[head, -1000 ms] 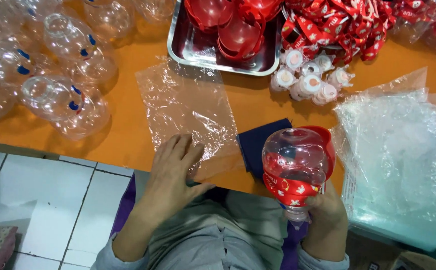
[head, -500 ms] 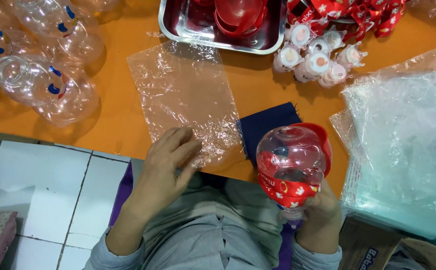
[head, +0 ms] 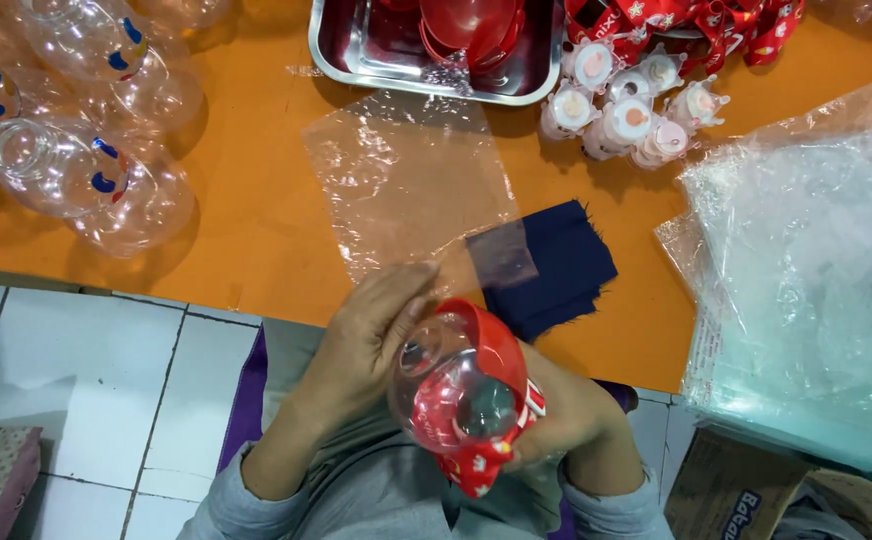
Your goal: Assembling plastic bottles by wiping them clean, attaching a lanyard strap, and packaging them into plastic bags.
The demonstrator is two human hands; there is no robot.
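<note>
Head view: both hands meet over the person's lap, just off the near edge of the orange tabletop (head: 256,230). The right hand (head: 566,420) is closed around the lower side of a clear plastic globe with a red cap (head: 461,390), which has a red patterned ribbon hanging under it. What lies inside the globe cannot be told through the glare. The left hand (head: 371,335) rests its fingers against the globe's upper left side, touching it with a loose curl rather than a full grip.

Just beyond the hands, a flat clear plastic bag (head: 406,185) lies on the tabletop, partly overlapping a dark blue cloth (head: 556,265) at its near right corner.

At the far edge stands a metal tray (head: 356,60) holding red caps (head: 466,20). To its right sits a cluster of small white and pink toy pieces (head: 621,110), with a heap of red ribbons (head: 676,20) behind them.

On the left, several clear globes with blue markings (head: 76,165) lie empty, bunched together. On the right, a thick stack of clear bags (head: 806,280) covers the tabletop's corner, and a cardboard box (head: 746,490) shows below it.
</note>
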